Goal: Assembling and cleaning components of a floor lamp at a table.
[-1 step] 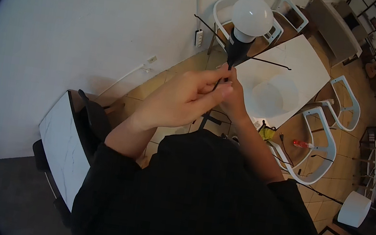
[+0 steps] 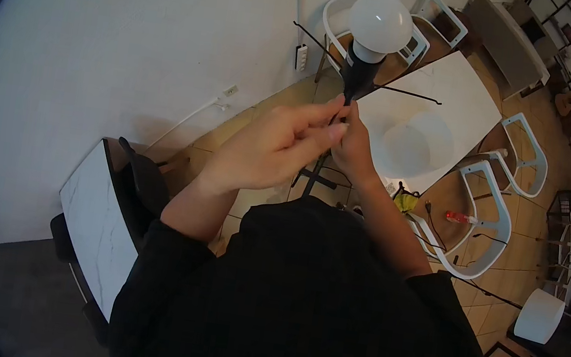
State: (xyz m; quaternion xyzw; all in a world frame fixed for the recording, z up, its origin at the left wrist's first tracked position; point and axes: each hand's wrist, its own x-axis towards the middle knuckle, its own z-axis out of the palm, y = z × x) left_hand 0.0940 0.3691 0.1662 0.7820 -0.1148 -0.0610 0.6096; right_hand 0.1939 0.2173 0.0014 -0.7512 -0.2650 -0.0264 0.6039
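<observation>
A white globe light bulb sits in a black lamp socket, held up in front of me. Thin black wire arms stick out sideways from the socket. My left hand pinches the socket's lower end with thumb and fingertips. My right hand grips the same lower end from behind, mostly hidden by the left hand. Both hands touch each other just under the socket.
Far below stand a white table with a round white shade on it, white chairs and a marble-topped cabinet by the wall. A wall outlet and a white cylinder shade are also in view.
</observation>
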